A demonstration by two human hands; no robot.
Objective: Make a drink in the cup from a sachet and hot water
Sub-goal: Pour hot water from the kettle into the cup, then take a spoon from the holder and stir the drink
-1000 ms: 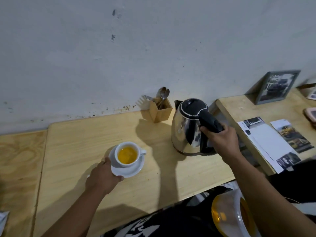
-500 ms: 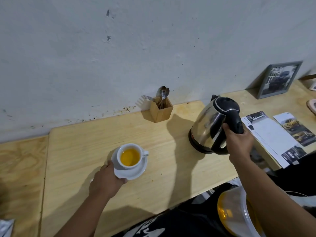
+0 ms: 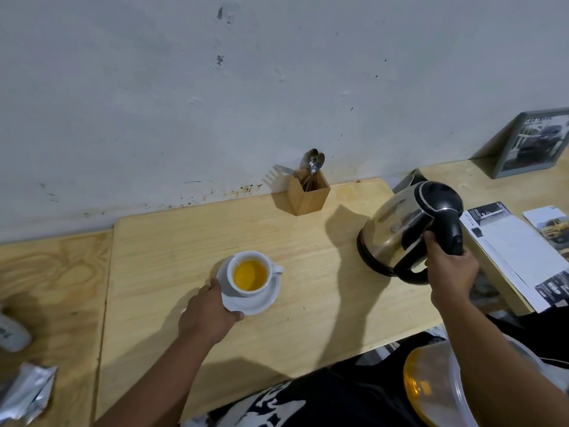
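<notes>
At about eight o'clock, at the far left edge, a crumpled silver sachet [image 3: 26, 392] lies on the wooden surface [image 3: 308, 241], with a blurred white object [image 3: 12, 334] just above it. Toward the centre, the left hand [image 3: 209, 312] rests its grip against the near-left rim of the white saucer [image 3: 255, 303], fingers curled on that rim. The white cup [image 3: 249, 274] stands upright on the saucer, its handle pointing to three o'clock, and holds orange-yellow liquid. At twelve o'clock from the cup, against the wall, a small wooden holder [image 3: 308, 194] carries spoons and a fork. At three o'clock from the cup, well apart from it, the steel kettle [image 3: 397, 229] stands on the surface, its black lid shut. The right hand [image 3: 449, 272] has its grip clamped around the kettle's black handle. Further right, printed leaflets [image 3: 508, 251] lie flat, and a framed picture [image 3: 532, 143] leans on the wall at about two o'clock.
</notes>
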